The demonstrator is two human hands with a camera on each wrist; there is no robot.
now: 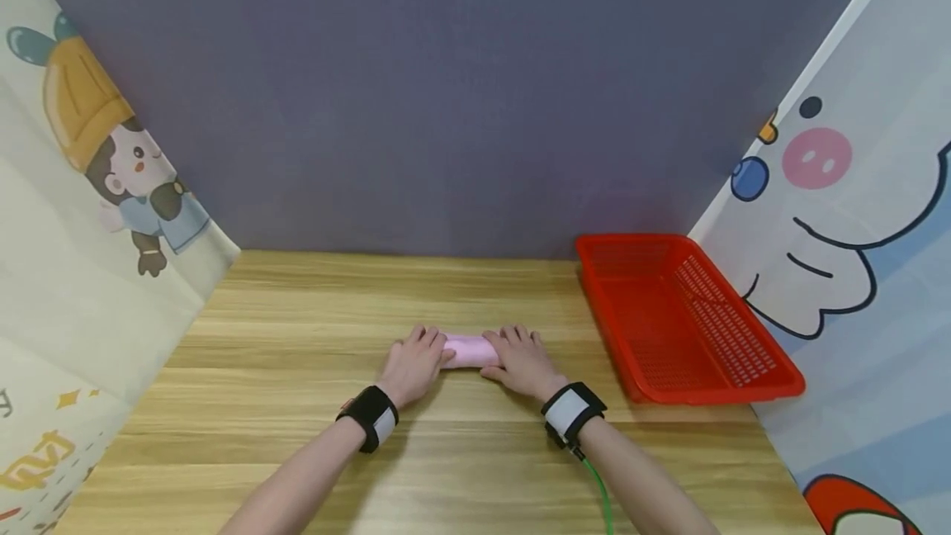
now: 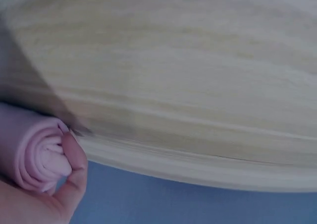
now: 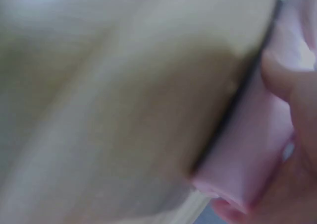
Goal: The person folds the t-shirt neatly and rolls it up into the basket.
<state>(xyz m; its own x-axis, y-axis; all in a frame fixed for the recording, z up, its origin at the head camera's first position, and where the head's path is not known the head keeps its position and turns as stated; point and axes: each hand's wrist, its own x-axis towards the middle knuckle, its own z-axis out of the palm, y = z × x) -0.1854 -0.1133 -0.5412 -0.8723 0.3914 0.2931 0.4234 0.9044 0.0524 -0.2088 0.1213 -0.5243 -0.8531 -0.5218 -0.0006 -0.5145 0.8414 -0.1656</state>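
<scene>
A pink cloth rolled into a short cylinder (image 1: 470,352) lies crosswise at the middle of the wooden table. My left hand (image 1: 415,364) grips its left end, fingers over the far side. At the right end my right hand (image 1: 523,364) holds it with the thumb on the near side. Spiral layers show at one end of the rolled cloth (image 2: 25,140) in the left wrist view, where a curled finger (image 2: 75,159) presses that end. In the right wrist view the thumb (image 3: 282,78) lies along the roll.
A red plastic basket (image 1: 631,353) with slotted sides stands at the table's right. Behind the wooden table (image 1: 312,295) rises a grey-blue panel (image 1: 446,106), and printed cartoon sheets hang on both sides. A green cable (image 1: 603,498) trails from the right wrist strap (image 1: 570,411).
</scene>
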